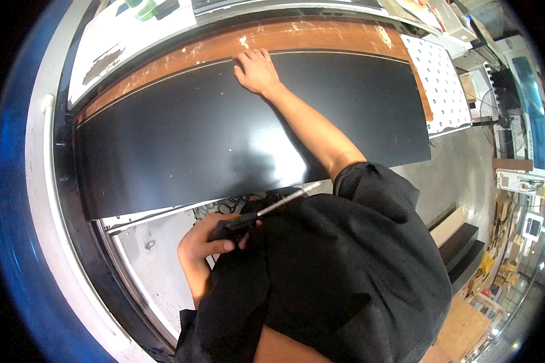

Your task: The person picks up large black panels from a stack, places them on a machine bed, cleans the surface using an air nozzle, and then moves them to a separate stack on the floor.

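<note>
A large black panel (181, 133) lies flat in front of me, on top of a brown board (327, 37) whose worn strip shows past the panel's far edge. My right hand (257, 71) rests palm down at that far edge, fingers stretched, the fingertips reaching just over it. Low down, on the near side of the panel, my left hand (209, 239) is closed round the black handle of an air blow gun (239, 225). Its straight silver nozzle slants up to the right, close to the panel's near edge and my black shirt.
A dotted white board (439, 85) juts out at the right end. Beyond it stands a fan (502, 115). Dark boards (460, 248) are stacked at lower right. A white rail (72, 230) runs along the left, and coiled black hose (215, 207) hangs below the panel.
</note>
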A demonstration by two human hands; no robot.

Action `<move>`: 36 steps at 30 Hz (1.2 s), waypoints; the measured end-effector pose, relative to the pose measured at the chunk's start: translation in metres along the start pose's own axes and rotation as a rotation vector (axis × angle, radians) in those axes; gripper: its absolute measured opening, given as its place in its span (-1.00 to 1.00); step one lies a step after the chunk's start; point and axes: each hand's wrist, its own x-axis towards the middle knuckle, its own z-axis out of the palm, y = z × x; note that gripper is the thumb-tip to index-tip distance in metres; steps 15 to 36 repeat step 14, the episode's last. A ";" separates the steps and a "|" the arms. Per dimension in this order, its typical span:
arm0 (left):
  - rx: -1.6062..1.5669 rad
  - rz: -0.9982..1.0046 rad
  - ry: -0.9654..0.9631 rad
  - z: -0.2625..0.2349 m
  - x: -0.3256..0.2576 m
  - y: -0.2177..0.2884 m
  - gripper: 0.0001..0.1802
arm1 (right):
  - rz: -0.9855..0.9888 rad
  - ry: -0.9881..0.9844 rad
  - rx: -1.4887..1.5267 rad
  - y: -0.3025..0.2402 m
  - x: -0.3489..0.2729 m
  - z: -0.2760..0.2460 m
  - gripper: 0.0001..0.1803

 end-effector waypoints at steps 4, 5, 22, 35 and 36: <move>-0.001 -0.172 0.183 -0.010 -0.001 -0.012 -0.31 | 0.001 -0.047 0.001 0.000 0.001 -0.001 -0.56; -0.025 -0.171 0.164 -0.012 -0.002 -0.014 -0.30 | 0.004 -0.052 -0.003 -0.001 0.001 -0.002 -0.56; -0.157 -0.093 0.014 -0.020 0.003 -0.019 -0.30 | 0.030 -0.078 -0.034 0.001 0.001 0.002 -0.55; -0.157 -0.093 0.014 -0.020 0.003 -0.019 -0.30 | 0.030 -0.078 -0.034 0.001 0.001 0.002 -0.55; -0.157 -0.093 0.014 -0.020 0.003 -0.019 -0.30 | 0.030 -0.078 -0.034 0.001 0.001 0.002 -0.55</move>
